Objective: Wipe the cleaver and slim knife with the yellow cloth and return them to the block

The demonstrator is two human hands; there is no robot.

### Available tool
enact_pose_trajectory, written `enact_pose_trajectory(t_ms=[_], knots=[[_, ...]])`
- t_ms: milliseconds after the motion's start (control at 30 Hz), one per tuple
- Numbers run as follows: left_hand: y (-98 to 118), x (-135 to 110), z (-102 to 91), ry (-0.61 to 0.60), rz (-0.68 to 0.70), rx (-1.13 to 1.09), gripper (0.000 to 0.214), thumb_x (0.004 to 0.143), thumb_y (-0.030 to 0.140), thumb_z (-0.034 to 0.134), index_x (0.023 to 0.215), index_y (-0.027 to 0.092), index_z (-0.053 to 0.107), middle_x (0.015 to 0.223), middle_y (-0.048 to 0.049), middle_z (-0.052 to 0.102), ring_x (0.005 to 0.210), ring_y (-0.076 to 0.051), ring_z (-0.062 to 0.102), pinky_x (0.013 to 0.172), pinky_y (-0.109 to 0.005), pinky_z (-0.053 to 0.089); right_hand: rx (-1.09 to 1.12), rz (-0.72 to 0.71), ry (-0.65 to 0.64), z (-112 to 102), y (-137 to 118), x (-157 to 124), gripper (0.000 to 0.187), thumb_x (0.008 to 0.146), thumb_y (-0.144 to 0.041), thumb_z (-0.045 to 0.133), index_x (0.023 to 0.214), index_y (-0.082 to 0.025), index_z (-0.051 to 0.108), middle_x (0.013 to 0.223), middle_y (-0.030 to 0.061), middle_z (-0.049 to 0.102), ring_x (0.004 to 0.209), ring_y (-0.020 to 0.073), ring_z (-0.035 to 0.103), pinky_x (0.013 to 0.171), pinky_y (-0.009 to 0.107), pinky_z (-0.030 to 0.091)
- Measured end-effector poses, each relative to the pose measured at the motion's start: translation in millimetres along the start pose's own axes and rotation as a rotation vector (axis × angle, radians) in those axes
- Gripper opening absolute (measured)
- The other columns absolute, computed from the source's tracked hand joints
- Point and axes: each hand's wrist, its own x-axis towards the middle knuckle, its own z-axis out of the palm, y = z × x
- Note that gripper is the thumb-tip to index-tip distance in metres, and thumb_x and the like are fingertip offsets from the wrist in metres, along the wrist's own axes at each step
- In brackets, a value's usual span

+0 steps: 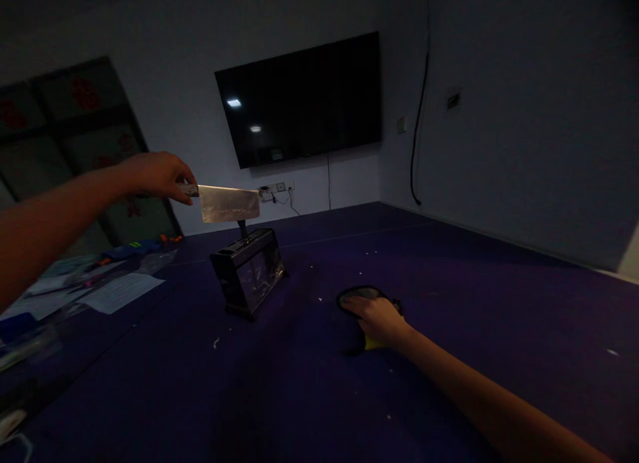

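My left hand (157, 175) is closed round the handle of a cleaver (229, 203), holding its wide shiny blade level in the air just above a dark knife block (248, 270) with a clear front. A thin dark handle sticks up from the block under the blade. My right hand (378, 318) rests on the purple floor, fingers lying over a dark round object (360, 295) with something yellow (373, 344) under the palm. The room is dim.
Papers and plastic sheets (122, 291) with small coloured items lie on the floor at the left. A wall-mounted dark screen (304, 97) hangs ahead, with a socket strip below it. A cable (419, 110) runs down the right wall. Small white scraps dot the purple floor.
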Motion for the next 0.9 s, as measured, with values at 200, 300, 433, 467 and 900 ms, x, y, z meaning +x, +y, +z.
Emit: enact_pose_trajectory(t_ms=[200,300,433,467,900], knots=[[-17,7,1.1,-0.195,0.054,-0.036,0.045,0.058,0.036,0.068,0.099,0.017,0.064,0.069,0.0010,0.064,0.065,-0.014,0.056,0.068,-0.023,0.035,0.010,-0.012,0.017,4,2,1,0.054,0.064,-0.005,0.042,0.113,-0.021,0.057,0.115,0.0054,0.059,0.099,0.0203,0.057,0.085,0.031,0.044],[-13,3,5.5,-0.196,0.065,-0.063,0.042,0.058,0.032,0.068,0.097,0.016,0.064,0.066,0.0014,0.063,0.063,-0.014,0.056,0.066,-0.023,0.036,0.000,-0.018,0.012,5,3,1,0.053,0.063,-0.006,0.042,0.111,-0.021,0.058,0.115,0.0062,0.059,0.098,0.0212,0.058,0.084,0.031,0.044],[-6,2,10.4,-0.204,0.055,-0.073,0.040,0.057,0.026,0.069,0.095,0.016,0.065,0.058,0.0031,0.061,0.055,-0.012,0.054,0.065,-0.024,0.038,0.003,-0.022,0.000,5,4,2,0.054,0.062,-0.006,0.042,0.112,-0.020,0.058,0.114,0.0064,0.059,0.097,0.0214,0.058,0.082,0.031,0.045],[-4,2,11.3,-0.206,0.051,-0.072,0.039,0.056,0.025,0.068,0.094,0.016,0.065,0.056,0.0037,0.061,0.053,-0.011,0.053,0.065,-0.025,0.038,0.007,-0.023,0.001,4,3,2,0.054,0.062,-0.006,0.042,0.112,-0.020,0.057,0.113,0.0062,0.059,0.097,0.0211,0.058,0.082,0.031,0.044],[-2,20,20.6,-0.085,0.157,0.229,0.037,0.061,0.026,0.067,0.097,0.022,0.064,0.081,-0.0003,0.066,0.070,-0.014,0.057,0.069,-0.025,0.041,0.037,-0.008,-0.032,2,1,1,0.052,0.063,-0.006,0.043,0.111,-0.021,0.057,0.109,0.0059,0.061,0.098,0.0202,0.057,0.082,0.029,0.042]])
